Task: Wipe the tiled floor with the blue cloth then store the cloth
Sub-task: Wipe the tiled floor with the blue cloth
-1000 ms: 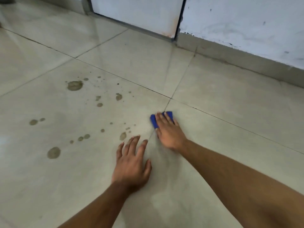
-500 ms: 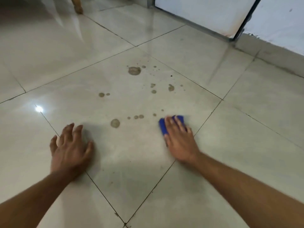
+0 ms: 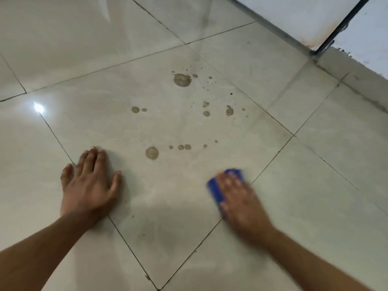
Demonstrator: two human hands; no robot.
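Right hand (image 3: 241,204): fingers extended and pressed flat, palm down, on the blue cloth (image 3: 218,190); the hand and cloth are motion-blurred, so whether the fingers curl around the cloth's edge cannot be told. The cloth lies on the tiled floor (image 3: 315,185), showing beyond the fingertips and on the thumb side, close to a grout line on the near right part of the soiled tile.

Left hand (image 3: 88,185): fingers open and spread, thumb out, palm flat on the floor, holding nothing, across a grout line, well apart from the cloth.

Brown stains (image 3: 182,79): round spots and specks scattered over the tile beyond both hands; the nearest large spot (image 3: 152,153) lies between the hands and farther out.

Far right: a white wall (image 3: 365,36) with a grey skirting (image 3: 357,80), beside a dark-framed panel (image 3: 294,15).
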